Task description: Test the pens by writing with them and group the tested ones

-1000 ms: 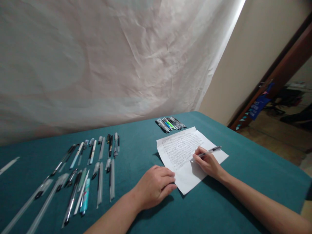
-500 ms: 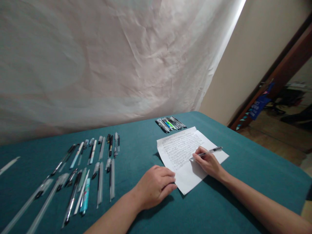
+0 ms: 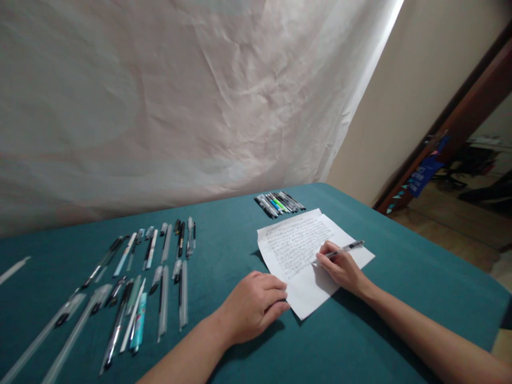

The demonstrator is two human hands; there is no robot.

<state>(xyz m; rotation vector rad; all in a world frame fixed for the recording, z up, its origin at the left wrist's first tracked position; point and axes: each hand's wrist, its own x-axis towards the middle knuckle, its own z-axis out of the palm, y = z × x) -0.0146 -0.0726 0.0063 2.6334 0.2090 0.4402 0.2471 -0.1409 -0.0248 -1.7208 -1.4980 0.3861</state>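
Between the fingers of my right hand (image 3: 340, 266) is a slim pen (image 3: 350, 247), its tip down at the end of a handwritten line. Beneath it lies a white sheet of paper (image 3: 310, 301), covered with rows of dark writing on its upper part and bare below. A second sheet seems to stick out under it on the right. My left hand (image 3: 256, 304) rests flat on the table, fingers stretched out, with its fingertips at the left edge of the paper.
Dismantled pens, caps and refills lie in two rows at the left, among them a turquoise pen (image 3: 138, 322). A tight row of pens (image 3: 280, 204) sits beyond the paper. A green cloth (image 3: 224, 240) covers the table; a pale sheet (image 3: 180, 106) hangs behind it.
Barely anything differs. The whole view has shifted very slightly, and both hands keep their places, the pen tip staying at about the same spot on the paper.
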